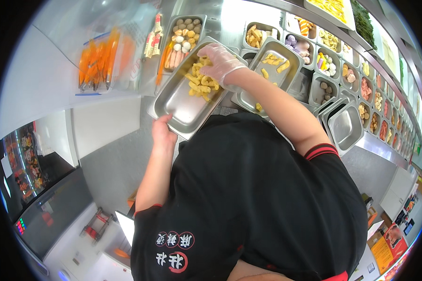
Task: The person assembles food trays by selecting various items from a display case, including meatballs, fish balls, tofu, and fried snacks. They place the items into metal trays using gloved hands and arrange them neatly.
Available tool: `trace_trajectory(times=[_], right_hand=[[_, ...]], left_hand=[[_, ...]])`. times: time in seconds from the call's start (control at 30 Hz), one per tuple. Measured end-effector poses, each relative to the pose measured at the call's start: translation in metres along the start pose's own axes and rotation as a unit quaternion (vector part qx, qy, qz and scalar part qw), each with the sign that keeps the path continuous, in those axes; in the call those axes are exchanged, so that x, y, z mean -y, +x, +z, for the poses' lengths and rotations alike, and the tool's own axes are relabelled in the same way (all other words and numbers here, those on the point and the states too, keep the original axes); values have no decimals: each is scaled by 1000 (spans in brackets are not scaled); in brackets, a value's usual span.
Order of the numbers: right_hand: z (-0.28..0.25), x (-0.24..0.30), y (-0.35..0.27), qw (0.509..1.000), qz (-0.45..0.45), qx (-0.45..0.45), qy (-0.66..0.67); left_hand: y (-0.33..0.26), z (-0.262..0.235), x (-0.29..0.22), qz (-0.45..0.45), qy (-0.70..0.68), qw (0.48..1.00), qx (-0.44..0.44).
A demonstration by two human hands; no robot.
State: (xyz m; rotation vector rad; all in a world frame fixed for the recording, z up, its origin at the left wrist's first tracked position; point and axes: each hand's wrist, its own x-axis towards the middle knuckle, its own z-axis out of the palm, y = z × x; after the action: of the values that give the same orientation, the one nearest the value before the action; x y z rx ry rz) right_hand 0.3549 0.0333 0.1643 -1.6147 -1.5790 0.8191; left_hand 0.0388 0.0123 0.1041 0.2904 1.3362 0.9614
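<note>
My left hand [162, 129] is bare and grips the near edge of a long steel tray [173, 100], which is tilted. My right hand [219, 61] wears a clear glove and rests with spread fingers on a pile of yellow fried pieces [200, 84] at the far end of that tray. A second steel tray [273, 50] with a few of the same yellow pieces lies just right of my right wrist. My black shirt fills the lower middle of the view.
Beyond the trays runs a steel counter with several inset pans of mixed foods [330, 61]. A pan of balls and sausages [183, 40] sits at the back left. A clear bag of orange sticks [98, 58] lies on a white surface to the left. Empty steel pans [344, 126] are stacked to the right.
</note>
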Motion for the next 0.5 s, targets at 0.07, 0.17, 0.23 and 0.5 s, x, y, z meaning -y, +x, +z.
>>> trace_trajectory(times=[0.07,0.17,0.23,0.5], right_hand=[[-2,-7,3,999,-22,-26,-19],[-34,-49,-7,996,82,-47,-8],[-77,-95,-9,983,136,-58,-109],[-106,-229,-59,879,69,146,-449]], left_hand=[[-6,5,-3,25,9,1000,2],[-15,5,-3,30,9,999,22],[-18,0,-4,44,11,999,-9],[-12,-21,-5,-6,-22,999,-41]])
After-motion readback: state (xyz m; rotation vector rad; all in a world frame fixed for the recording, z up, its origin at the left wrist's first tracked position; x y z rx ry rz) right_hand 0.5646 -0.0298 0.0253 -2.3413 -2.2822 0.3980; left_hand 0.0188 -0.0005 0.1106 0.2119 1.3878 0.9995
